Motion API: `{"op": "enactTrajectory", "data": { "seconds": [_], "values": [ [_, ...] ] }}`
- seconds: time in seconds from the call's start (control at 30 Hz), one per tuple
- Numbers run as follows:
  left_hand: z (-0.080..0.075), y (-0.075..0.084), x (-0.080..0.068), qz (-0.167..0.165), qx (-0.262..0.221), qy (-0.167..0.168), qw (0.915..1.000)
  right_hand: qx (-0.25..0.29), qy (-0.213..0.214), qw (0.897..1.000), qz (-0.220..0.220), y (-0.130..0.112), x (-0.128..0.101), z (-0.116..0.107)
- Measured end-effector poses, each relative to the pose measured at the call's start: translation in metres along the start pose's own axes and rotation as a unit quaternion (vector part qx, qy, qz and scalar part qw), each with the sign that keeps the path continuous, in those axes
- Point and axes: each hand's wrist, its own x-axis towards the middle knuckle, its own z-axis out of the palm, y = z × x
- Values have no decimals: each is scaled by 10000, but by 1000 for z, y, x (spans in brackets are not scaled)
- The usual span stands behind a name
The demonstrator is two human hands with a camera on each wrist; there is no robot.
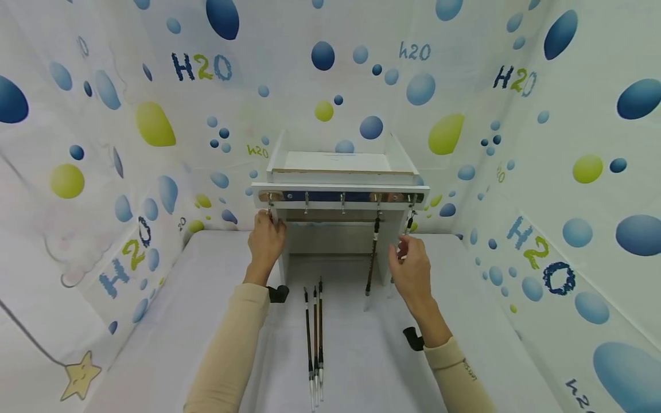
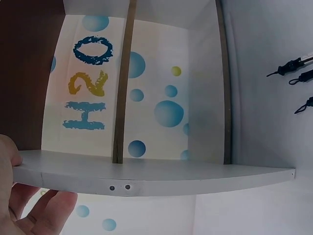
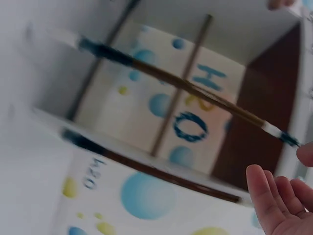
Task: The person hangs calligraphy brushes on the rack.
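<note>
A white wooden shelf rack (image 1: 335, 188) stands at the table's back, with metal hooks along its front rail. My left hand (image 1: 266, 244) grips its left side panel (image 2: 161, 187) just below the end hook, thumb on one face and fingers on the other. Two calligraphy brushes hang by loops from the right hooks, tips down: an inner brush (image 1: 373, 255) and an outer brush (image 3: 171, 177). By the outer brush, my right hand (image 1: 412, 267) has its fingers extended; in the right wrist view a gap shows between thumb and fingers (image 3: 264, 196).
Three more brushes (image 1: 315, 338) lie side by side on the white-covered table (image 1: 361, 355), in front of the rack, loops toward it. A curtain (image 1: 289, 34) printed with bubbles and H2O lettering surrounds the table at the back and sides.
</note>
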Motion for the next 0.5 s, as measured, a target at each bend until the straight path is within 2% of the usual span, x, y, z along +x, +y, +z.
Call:
{"op": "enactTrajectory", "data": {
  "seconds": [0.17, 0.5],
  "values": [
    [-1, -1, 1, 22, -21, 41, 10000, -125, 243, 9989, -378, -8, 29, -18],
    [-1, 1, -1, 75, -128, 64, 9999, -420, 445, 9962, -614, -15, 79, -40]
  ]
}}
